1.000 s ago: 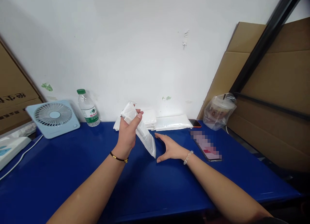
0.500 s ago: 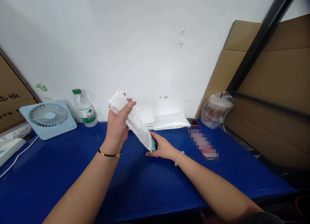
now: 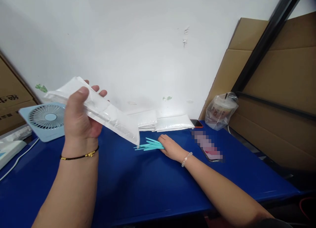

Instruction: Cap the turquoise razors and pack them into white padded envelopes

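Note:
My left hand [image 3: 81, 116] is closed around a white padded envelope [image 3: 111, 117], thumb on the near face and fingers behind. The envelope slants down to the right, held above the table. Its lower corner hangs over the tips of several thin turquoise sticks [image 3: 150, 144]. These slender, tapered pieces are bunched low at the blue table, and what kind they are cannot be made out. Wrapped over their right ends is my right hand [image 3: 170, 147], which hides those ends.
White padded envelopes [image 3: 174, 123] lie along the wall. A light-blue fan [image 3: 44, 131] and a water bottle, now hidden, belong to the left side. On the right are a phone [image 3: 207, 149], another phone [image 3: 197, 123] and a bagged drink cup [image 3: 219, 111].
My left hand has moved left with the envelope, away from my right hand, and now covers the bottle. The turquoise sticks, mostly hidden before, now show outside the envelope in my right hand.

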A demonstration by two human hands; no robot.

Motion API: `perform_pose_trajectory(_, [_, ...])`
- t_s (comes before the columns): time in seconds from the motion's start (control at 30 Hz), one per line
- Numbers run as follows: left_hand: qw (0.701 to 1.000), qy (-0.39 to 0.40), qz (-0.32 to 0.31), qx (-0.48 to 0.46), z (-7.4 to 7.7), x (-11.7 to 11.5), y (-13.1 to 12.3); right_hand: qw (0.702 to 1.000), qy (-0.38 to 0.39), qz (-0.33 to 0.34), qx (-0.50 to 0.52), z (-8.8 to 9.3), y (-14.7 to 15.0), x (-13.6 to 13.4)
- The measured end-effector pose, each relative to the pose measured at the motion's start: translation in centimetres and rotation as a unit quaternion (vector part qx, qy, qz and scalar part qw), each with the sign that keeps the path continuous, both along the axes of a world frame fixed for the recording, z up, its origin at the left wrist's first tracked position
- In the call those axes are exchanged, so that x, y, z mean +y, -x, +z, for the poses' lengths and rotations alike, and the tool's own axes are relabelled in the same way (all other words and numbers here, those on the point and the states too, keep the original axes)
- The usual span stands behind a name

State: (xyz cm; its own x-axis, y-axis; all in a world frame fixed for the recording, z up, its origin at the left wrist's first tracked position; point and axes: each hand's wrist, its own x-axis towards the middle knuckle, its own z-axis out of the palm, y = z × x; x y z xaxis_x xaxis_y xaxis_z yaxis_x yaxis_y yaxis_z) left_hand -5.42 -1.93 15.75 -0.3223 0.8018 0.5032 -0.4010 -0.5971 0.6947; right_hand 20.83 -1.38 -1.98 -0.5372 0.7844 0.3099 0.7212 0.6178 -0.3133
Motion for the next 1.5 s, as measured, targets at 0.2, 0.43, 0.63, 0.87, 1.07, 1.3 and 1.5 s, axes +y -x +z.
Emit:
perform_pose_trajectory(0.2, [0.968, -0.027, 0.107, 0.224, -0.1, 0.2, 1.0, 0.997, 0.024, -0.028, -0.07, 0.8, -1.7, 0.1])
perform_pose_trajectory(0.43, [0.641, 0.114, -0.044, 0.758, -8.8, 3.1, 0.1, 0.995, 0.078, -0.009, -0.057, 1.2, -3.0, 0.3])
perform_pose_trajectory(0.63, [0.515, 0.127, -0.145, 0.835, -14.0, 4.1, 2.1, 0.995, 0.095, 0.018, -0.022, 1.2, -2.4, 0.0])
perform_pose_trajectory(0.87, [0.583, 0.132, -0.138, 0.789, -13.3, 4.3, 0.0, 0.99, 0.124, 0.061, 0.034, 2.3, -3.0, -0.1])
perform_pose_trajectory(1.07, [0.615, 0.086, -0.171, 0.765, -14.8, 6.2, -3.5, 0.995, 0.082, -0.026, 0.052, 2.0, -5.8, 1.4])
perform_pose_trajectory(1.3, [0.644, 0.115, -0.177, 0.735, -15.9, 6.4, -3.5, 0.992, 0.077, -0.05, 0.086, 1.2, -5.0, 1.6])
perform_pose_trajectory(1.5, [0.653, 0.079, -0.14, 0.74, -16.2, 5.7, -3.8, 0.97, 0.17, -0.066, 0.163, 0.2, -4.2, 2.0])
